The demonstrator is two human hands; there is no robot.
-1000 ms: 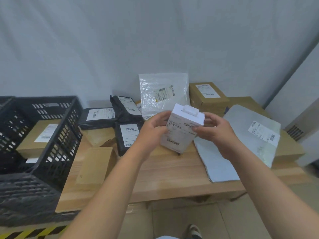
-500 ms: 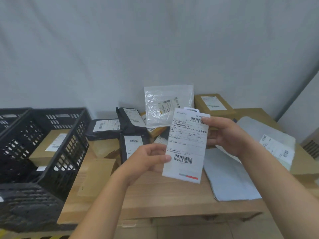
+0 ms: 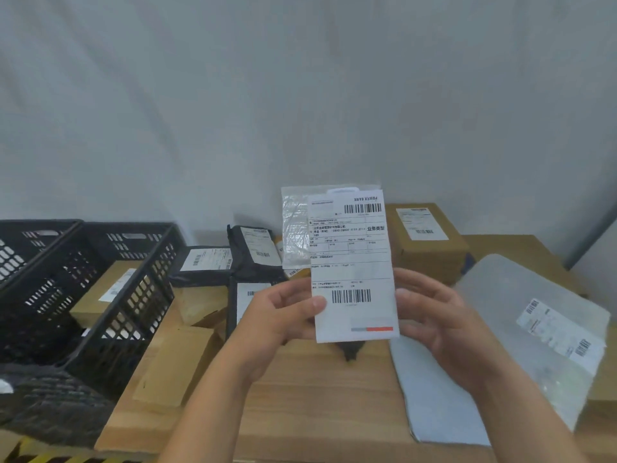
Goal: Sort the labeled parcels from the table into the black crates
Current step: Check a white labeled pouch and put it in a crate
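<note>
Our left grip (image 3: 283, 317) holds the white parcel (image 3: 352, 262) by its lower left edge, with the thumb pressed on the label face and the fingers curled behind. Our right grip (image 3: 440, 324) holds the lower right edge, thumb against the side, fingers mostly hidden behind the parcel. We hold it upright above the bench (image 3: 317, 402), label toward us. Its print is upside down, with 2 barcodes and a red stripe at the bottom corner. Just behind it stands a clear plastic bag (image 3: 293, 228), and right of that a brown carton (image 3: 430, 262) with a label on top. 3 black mailers (image 3: 200, 279) lie left of the parcel, near the black crate (image 3: 147, 295), which holds a labeled brown box (image 3: 96, 295). A 2nd crate (image 3: 20, 252) sits just beside it on the left. A grey mailer (image 3: 500, 295) lies flat on the right.
</note>
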